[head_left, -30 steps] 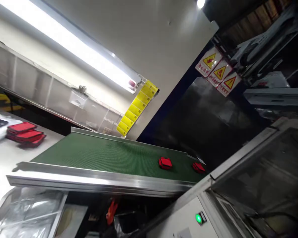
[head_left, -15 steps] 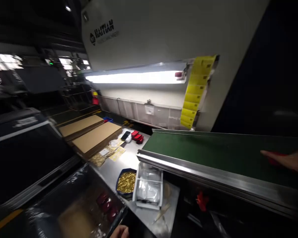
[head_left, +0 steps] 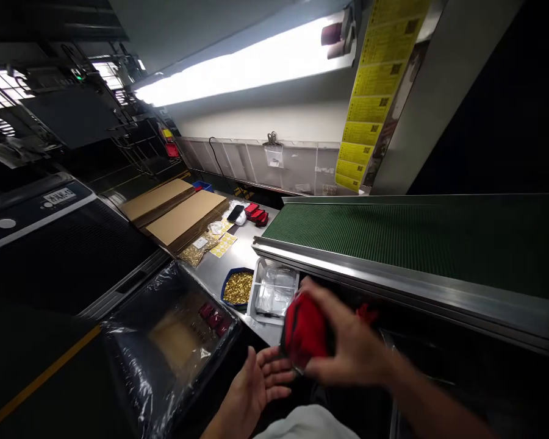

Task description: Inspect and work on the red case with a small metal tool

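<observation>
Single head-worn view, looking forward and down from close above the hands; green conveyor belt [head_left: 393, 235] stretching toward 2 o'clock, steel worktable [head_left: 219, 268] running off toward 11 o'clock.

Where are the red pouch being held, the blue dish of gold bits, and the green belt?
red pouch [head_left: 304, 330], head view, middle of its red front.
blue dish [head_left: 227, 284], head view, its near-left rim.
green belt [head_left: 393, 233], head view, bare ribbed surface mid-belt.

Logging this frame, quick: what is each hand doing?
Left hand: open, palm up, empty, beside the pouch.
Right hand: closed on the red pouch.
</observation>
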`<state>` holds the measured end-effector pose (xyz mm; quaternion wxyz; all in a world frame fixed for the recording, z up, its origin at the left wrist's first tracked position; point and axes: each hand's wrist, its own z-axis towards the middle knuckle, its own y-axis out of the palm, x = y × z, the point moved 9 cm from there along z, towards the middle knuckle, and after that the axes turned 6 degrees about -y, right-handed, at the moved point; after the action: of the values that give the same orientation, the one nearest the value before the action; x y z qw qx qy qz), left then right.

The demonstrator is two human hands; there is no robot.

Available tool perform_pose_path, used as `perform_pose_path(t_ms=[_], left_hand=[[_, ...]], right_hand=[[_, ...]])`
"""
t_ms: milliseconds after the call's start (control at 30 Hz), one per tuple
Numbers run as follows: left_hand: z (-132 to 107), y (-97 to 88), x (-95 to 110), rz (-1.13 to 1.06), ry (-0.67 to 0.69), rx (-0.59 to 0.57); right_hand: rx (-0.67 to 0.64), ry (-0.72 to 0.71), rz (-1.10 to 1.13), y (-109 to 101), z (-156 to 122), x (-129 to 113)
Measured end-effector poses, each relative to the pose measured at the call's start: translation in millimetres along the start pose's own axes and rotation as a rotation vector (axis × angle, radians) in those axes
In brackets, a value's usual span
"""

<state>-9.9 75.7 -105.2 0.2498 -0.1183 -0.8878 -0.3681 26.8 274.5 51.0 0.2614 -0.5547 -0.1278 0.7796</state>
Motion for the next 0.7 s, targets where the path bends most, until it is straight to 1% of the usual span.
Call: perform_pose_path(t_ms=[33,67,100,133,167,200,233,267,300,333,367,433,500,567,633,700], left_hand=[[-3,14.0,2,-0.086,-0.076,-0.098],[-7,21.7,4,-0.155,-0.135,-0.162],[-11,23.0,5,-0.198,-0.186,-0.190],[-13,18.3,5,-0.224,-0.229,-0.188],[-14,9.0,5,-0.241,-0.262,-0.162],[-15,-3.6,6,-0.249,-0.280,-0.120],[-15,-18.4,8,-0.251,-0.282,-0.064],[-15,-34.3,12,-0.253,-0.261,-0.002],[-16,-50.4,19,-0.254,-0.223,0.065],[-18,-65.4,28,-0.247,-0.175,0.125],[-21,-77.9,38,-0.230,-0.123,0.169],[-30,-95.8,62,-0.178,-0.011,0.216],[-44,-103.7,84,-0.140,0.099,0.222],[-59,-103.3,102,-0.138,0.193,0.201],[-75,-98.8,114,-0.143,0.259,0.177],[-87,-95.2,119,-0.123,0.290,0.170]], right_hand=[[-0.108,-0.111,0.056,47,-3,-13],[-0.154,-0.182,0.072,80,-7,-21],[-0.185,-0.215,0.091,106,-10,-23],[-0.208,-0.239,0.115,123,-13,-22],[-0.215,-0.233,0.154,134,-15,-18],[-0.209,-0.193,0.208,138,-15,-8],[-0.174,-0.099,0.251,137,-15,10],[-0.109,0.046,0.267,132,-14,37],[-0.026,0.223,0.256,123,-16,71],[0.078,0.443,0.187,112,-23,111],[0.156,0.616,0.100,101,-29,149],[0.210,0.845,-0.039,91,-36,217],[0.223,0.993,-0.151,94,-38,275],[0.205,1.115,-0.196,110,-38,319],[0.204,1.199,-0.217,127,-37,344],[0.243,1.244,-0.234,134,-38,355]])
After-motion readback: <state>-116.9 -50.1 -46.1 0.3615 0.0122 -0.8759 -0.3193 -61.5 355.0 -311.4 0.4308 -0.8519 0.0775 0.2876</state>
